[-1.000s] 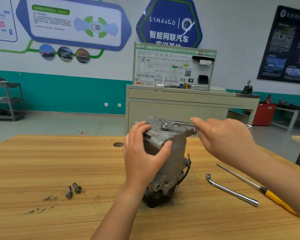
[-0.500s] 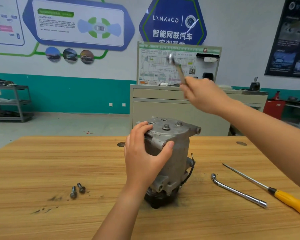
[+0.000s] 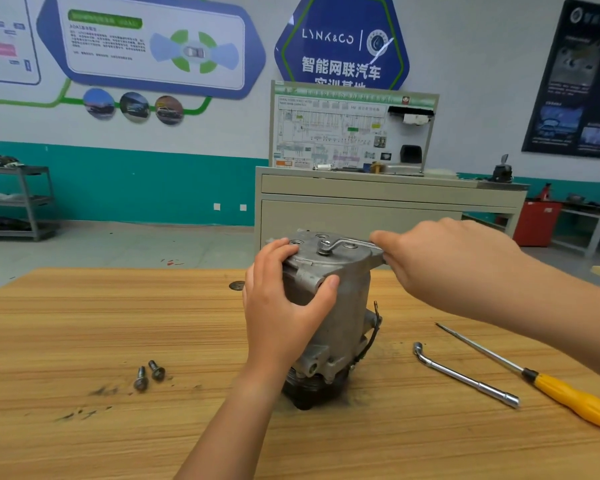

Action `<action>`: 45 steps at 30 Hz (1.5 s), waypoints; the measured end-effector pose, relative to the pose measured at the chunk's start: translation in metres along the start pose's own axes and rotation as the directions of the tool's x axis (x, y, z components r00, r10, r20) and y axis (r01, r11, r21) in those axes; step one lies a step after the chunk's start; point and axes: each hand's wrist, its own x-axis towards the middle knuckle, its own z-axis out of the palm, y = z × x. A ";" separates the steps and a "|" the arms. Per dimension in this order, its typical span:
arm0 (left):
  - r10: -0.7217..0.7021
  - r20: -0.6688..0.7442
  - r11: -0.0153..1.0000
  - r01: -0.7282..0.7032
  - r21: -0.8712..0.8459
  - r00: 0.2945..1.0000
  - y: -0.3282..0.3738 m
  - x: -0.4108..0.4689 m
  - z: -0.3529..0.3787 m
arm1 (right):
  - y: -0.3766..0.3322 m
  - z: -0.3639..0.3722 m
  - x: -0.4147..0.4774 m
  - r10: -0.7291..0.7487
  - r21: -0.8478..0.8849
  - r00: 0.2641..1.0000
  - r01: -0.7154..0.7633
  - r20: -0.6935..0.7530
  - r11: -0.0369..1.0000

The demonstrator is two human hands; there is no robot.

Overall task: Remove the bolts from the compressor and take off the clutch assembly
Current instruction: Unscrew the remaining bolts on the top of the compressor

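Here, beneath the LYNK&CO sign (image 3: 340, 39), left hand (image 3: 284, 306) grips compressor (image 3: 343, 299), right hand (image 3: 444, 261) grips wrench (image 3: 347, 243).

A: What can be read on the wall?
B: The blue hexagon sign (image 3: 342, 46) at upper center says "LYNK&CO" in white, with "智能网联汽车" below it. The diagram board (image 3: 354, 133) cuts off a further line under that.
A: And the board, or the posters?
B: Print on the board, the white panel (image 3: 153, 46) at upper left and the dark poster (image 3: 579, 81) at upper right is too small or blurred to read.
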 end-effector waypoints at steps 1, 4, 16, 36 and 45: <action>-0.001 -0.004 1.000 0.001 0.002 1.000 0.001 0.000 0.000 | -0.006 -0.005 -0.001 0.010 -0.033 1.000 -0.009 0.019 0.999; 0.013 -0.009 1.000 -0.013 0.014 1.000 0.003 -0.001 0.001 | -0.029 -0.019 -0.007 0.035 0.081 0.991 -0.046 0.132 0.996; 0.028 -0.029 1.000 -0.028 0.010 0.999 0.000 0.001 0.002 | 0.037 0.043 0.056 -0.167 0.024 0.975 0.173 -0.149 0.985; 0.005 -0.007 1.000 -0.005 0.000 1.000 0.000 -0.001 0.001 | 0.067 0.056 0.082 0.128 0.228 0.922 -0.045 -0.365 0.973; -0.005 -0.004 1.000 0.005 0.008 1.000 0.001 -0.001 0.002 | 0.025 -0.006 0.009 -0.022 0.234 1.000 0.017 0.017 0.972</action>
